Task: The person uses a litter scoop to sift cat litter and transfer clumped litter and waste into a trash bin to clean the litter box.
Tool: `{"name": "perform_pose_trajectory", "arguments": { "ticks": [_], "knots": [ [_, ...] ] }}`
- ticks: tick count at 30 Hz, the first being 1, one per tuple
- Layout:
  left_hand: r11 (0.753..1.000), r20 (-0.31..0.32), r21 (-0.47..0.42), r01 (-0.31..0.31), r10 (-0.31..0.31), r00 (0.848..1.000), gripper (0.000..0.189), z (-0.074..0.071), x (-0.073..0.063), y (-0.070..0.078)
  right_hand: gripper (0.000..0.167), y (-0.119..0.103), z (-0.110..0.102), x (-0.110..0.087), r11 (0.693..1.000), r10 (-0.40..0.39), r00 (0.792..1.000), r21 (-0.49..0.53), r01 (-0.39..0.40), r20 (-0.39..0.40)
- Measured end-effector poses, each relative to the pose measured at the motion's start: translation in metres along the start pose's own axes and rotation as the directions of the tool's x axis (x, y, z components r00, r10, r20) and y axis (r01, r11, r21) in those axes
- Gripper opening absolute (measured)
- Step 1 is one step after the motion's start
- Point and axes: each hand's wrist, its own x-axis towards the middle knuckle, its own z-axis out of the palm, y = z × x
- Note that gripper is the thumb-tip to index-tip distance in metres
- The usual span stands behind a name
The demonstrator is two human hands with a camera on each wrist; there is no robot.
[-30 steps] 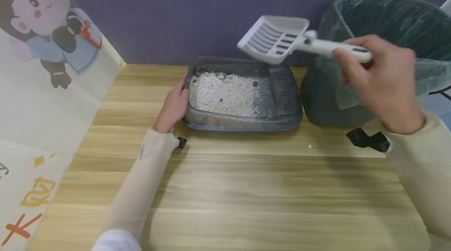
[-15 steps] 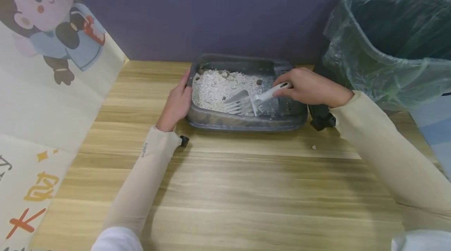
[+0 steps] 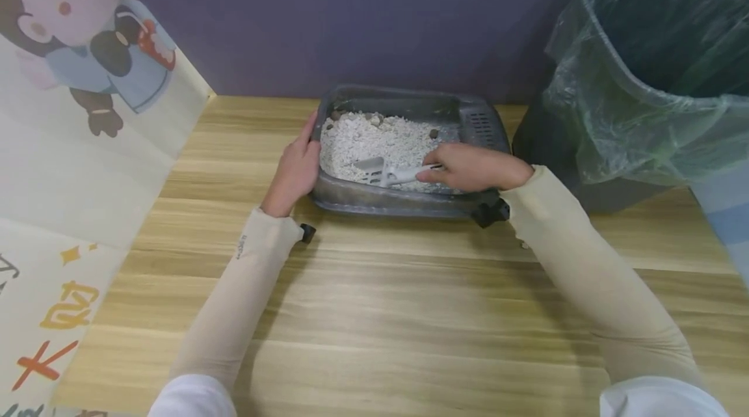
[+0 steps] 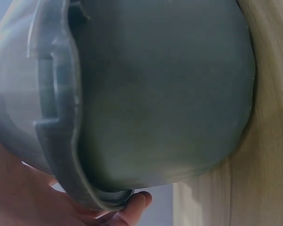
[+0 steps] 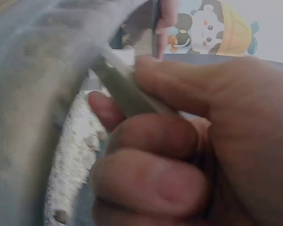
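Observation:
A dark grey litter box (image 3: pixel 386 203) stands against the wall, with white litter (image 3: pixel 380 140) heaped toward its left side. My left hand (image 3: pixel 295 170) grips its left rim; in the left wrist view the fingers (image 4: pixel 132 207) curl under that rim. Inside the box, my right hand (image 3: pixel 468 166) holds a white slotted litter scoop (image 3: pixel 400 175) by the handle. The scoop's head points left and is partly sunk in the litter near the front wall. In the right wrist view my fingers wrap the handle (image 5: pixel 127 92). A brown clump (image 3: pixel 433 134) lies right of the heap, and several more sit at the back left.
To the right stands a dark bin (image 3: pixel 614 192) lined with a clear green bag (image 3: pixel 632 137), close beside the box. The wooden tabletop (image 3: pixel 409 326) spreads in front. A purple wall (image 3: pixel 351 20) rises behind, and a panel with a cartoon figure (image 3: pixel 111 46) is on the left.
My right hand has brought the scoop down from above the box's right side beside the bin, into the litter, then pushed it left. The left hand has kept its grip on the rim.

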Motion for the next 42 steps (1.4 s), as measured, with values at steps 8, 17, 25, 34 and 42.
{"name": "perform_pose_trajectory", "arguments": {
  "ticks": [8, 17, 25, 34, 42],
  "knots": [
    [1.0, 0.0, 0.008, 0.014, -0.014, 1.0, 0.051, -0.001, 0.001, 0.002, 0.031, 0.007, 0.016, 0.014, 0.999, 0.023, 0.997, 0.029, -0.021, -0.072],
    [1.0, 0.017, -0.026, 0.015, -0.015, 1.0, 0.051, 0.0, 0.001, 0.0, 0.038, 0.018, 0.021, 0.019, 0.998, -0.048, 0.995, 0.023, 0.05, -0.093],
    [0.999, 0.016, -0.046, 0.005, -0.004, 1.0, 0.05, 0.0, 0.001, -0.001, 0.026, 0.025, 0.028, 0.021, 0.993, -0.033, 0.988, 0.104, 0.049, -0.149],
    [0.999, 0.019, -0.039, 0.019, -0.019, 1.0, 0.049, -0.001, 0.001, -0.001, 0.03, 0.028, 0.034, 0.022, 0.986, 0.051, 0.969, 0.164, -0.011, -0.242],
    [1.0, 0.002, -0.002, 0.0, 0.0, 1.0, 0.051, -0.001, 0.003, -0.002, 0.032, 0.032, 0.037, 0.01, 0.98, 0.111, 0.879, 0.196, -0.02, -0.463]
  ]
}}
